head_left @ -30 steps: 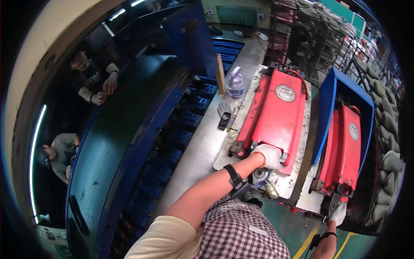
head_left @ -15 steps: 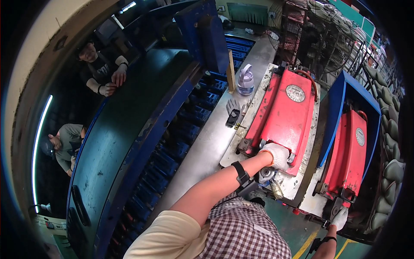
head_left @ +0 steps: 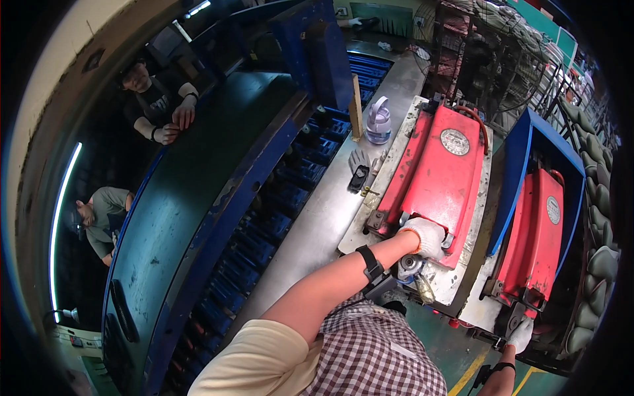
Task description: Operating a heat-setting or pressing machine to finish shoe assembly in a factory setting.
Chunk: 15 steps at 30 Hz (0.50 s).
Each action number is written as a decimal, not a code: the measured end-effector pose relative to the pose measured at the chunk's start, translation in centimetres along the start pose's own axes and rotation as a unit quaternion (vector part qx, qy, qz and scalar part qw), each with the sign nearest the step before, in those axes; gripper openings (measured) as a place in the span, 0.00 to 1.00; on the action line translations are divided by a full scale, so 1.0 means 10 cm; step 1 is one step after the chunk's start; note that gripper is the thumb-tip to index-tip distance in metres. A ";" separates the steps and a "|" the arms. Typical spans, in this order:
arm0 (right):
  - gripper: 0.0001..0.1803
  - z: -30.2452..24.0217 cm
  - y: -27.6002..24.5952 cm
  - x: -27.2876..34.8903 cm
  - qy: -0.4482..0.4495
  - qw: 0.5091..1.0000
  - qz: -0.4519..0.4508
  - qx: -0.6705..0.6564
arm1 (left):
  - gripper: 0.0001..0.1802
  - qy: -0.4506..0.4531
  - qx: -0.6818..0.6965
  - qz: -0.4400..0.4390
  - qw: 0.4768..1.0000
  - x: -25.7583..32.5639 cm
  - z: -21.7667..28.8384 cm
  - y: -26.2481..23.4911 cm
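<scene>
My left hand [head_left: 428,239], in a white knit glove, is closed round the handle at the near end of a long red metal cover [head_left: 444,171]. The glove hides most of that handle; its metal ends show on either side. This cover lies lowered on a pale, stained plate [head_left: 353,231]. Farther right, my right hand [head_left: 522,335], also gloved in white, is closed on a grey metal lever [head_left: 514,318] below a second red cover [head_left: 533,231]. Its fingers are partly hidden. A round metal fitting [head_left: 409,265] sits just below my left wrist.
A blue metal guard [head_left: 514,178] stands between the red covers. On the steel bench [head_left: 310,231] are a clear bottle [head_left: 378,125], a grey glove [head_left: 358,160] and a black device [head_left: 358,178]. Left runs a dark conveyor belt [head_left: 175,191], with two people beyond. Grey padded pieces [head_left: 598,264] hang far right.
Both of my hands keep their places on the handle and the lever. The view has shifted very slightly. At the far top, a pale hand or glove now shows beside a dark thing.
</scene>
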State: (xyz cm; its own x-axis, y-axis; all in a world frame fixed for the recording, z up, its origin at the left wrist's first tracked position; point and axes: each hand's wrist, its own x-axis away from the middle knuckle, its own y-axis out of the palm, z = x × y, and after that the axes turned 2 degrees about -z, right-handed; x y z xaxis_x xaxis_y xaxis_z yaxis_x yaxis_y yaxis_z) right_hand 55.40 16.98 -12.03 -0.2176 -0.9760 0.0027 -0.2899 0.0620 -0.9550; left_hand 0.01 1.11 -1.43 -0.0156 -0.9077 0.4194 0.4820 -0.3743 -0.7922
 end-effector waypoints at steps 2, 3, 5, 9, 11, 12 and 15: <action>0.32 -0.05 -0.01 0.01 0.001 1.000 -0.010 -0.001 | 0.27 -0.004 0.004 -0.001 1.000 0.01 0.00 -0.01; 0.32 -0.07 -0.03 0.02 0.004 1.000 -0.008 0.005 | 0.27 -0.006 0.005 -0.004 1.000 0.01 0.00 -0.01; 0.32 -0.05 -0.02 0.01 0.006 1.000 -0.007 0.010 | 0.27 -0.010 0.006 -0.007 1.000 0.02 0.01 -0.03; 0.33 0.00 -0.02 -0.02 0.005 1.000 -0.016 0.011 | 0.25 -0.016 0.016 -0.012 1.000 0.03 0.04 -0.06; 0.33 0.00 -0.01 -0.03 0.007 1.000 -0.023 0.012 | 0.25 -0.018 0.017 -0.013 1.000 0.04 0.04 -0.07; 0.33 0.00 -0.01 -0.04 0.007 1.000 -0.027 0.007 | 0.25 -0.018 0.014 -0.013 1.000 0.04 0.04 -0.06; 0.34 -0.02 -0.03 -0.02 0.012 0.999 -0.029 0.012 | 0.26 -0.013 0.013 -0.010 1.000 0.04 0.02 -0.04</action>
State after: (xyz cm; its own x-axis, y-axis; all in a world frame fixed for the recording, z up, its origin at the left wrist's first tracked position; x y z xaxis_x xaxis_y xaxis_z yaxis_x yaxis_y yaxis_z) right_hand 55.32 17.22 -11.71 -0.2236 -0.9725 0.0656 -0.2802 -0.0004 -0.9599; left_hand -0.02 0.96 -0.93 -0.0028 -0.8945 0.4471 0.5043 -0.3874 -0.7718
